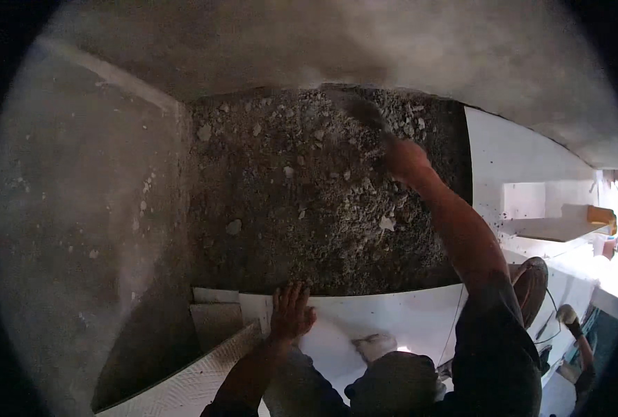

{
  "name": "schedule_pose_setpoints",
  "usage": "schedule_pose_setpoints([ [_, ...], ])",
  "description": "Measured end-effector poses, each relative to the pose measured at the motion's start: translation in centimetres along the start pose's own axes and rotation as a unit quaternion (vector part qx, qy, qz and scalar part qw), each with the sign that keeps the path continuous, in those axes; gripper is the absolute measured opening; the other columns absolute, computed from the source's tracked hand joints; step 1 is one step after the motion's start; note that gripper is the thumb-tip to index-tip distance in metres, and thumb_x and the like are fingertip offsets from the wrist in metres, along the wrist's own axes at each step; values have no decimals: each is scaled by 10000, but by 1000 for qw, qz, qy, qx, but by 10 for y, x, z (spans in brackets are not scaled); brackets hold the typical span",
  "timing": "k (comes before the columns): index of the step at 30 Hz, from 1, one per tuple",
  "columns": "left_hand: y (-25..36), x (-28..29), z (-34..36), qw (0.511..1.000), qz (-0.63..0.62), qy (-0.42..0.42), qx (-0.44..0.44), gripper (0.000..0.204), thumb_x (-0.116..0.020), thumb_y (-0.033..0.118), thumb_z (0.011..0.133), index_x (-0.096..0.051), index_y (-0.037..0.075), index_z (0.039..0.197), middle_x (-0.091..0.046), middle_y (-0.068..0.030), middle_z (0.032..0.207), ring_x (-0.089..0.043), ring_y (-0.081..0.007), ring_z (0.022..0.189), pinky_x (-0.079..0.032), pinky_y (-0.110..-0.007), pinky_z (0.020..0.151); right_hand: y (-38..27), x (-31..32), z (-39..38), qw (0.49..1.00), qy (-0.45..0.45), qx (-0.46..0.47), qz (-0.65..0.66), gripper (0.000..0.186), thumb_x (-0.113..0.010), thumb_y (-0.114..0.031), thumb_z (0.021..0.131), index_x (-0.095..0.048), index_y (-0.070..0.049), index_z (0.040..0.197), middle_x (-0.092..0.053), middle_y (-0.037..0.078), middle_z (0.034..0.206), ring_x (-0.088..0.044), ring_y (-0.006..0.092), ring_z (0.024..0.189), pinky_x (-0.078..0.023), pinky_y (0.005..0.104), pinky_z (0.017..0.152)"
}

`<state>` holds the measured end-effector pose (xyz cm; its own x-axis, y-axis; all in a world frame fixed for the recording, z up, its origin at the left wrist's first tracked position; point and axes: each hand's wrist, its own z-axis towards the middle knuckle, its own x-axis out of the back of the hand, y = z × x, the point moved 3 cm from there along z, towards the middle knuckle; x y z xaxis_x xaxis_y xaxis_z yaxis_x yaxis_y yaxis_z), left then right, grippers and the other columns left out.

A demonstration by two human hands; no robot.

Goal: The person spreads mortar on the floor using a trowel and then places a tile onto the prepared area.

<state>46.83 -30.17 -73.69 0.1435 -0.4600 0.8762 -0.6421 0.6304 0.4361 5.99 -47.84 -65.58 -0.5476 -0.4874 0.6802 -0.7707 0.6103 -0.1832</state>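
Observation:
My right hand (pixel 408 161) is closed round the handle of a trowel (pixel 364 111), reaching to the far part of a bed of loose grey mortar (pixel 267 194). The trowel's dark blade is smeared by motion near the back wall. My left hand (pixel 292 313) rests with its fingers stretched out on the far edge of a white tile (pixel 385 306), where the tile meets the mortar. Pale lumps and crumbs are scattered over the rough mortar.
Bare walls stand at the left (pixel 79 208) and back (pixel 309 42). A loose tile with a ridged back (pixel 205 375) lies at the lower left. More white tiles (pixel 510 146) cover the right. A brown round container (pixel 530 292) and another person's gloved hand (pixel 567 316) are at the lower right.

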Motion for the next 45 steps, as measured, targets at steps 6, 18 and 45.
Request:
schedule_pose_setpoints([
  [6,-3,-3,-2,1000,-1,2,12,525,-417,424,930,-459,58,1303,-402,-220,1357,-356,-397,1283,-209,-609,1051,-1,-59,-14,949,11,231,-216,550,-591,-120,879,-364,-85,1379,-644,199,1027,-656,311,888,-577,440,711],
  [18,1,-2,3,1000,12,6,2,516,-407,421,948,-473,48,1298,-422,-209,1363,-389,-375,1275,-233,-623,1045,-36,-6,47,969,77,152,-180,656,-589,-80,875,-227,-12,1418,-637,221,983,-651,325,875,-552,444,709],
  [45,3,0,6,999,-20,25,-5,520,-476,388,911,-461,42,1299,-414,-208,1358,-376,-404,1267,-254,-621,1031,-66,-4,87,969,80,150,-181,579,-547,-64,872,-302,6,1392,-527,224,1236,-592,345,1031,-529,418,833],
])
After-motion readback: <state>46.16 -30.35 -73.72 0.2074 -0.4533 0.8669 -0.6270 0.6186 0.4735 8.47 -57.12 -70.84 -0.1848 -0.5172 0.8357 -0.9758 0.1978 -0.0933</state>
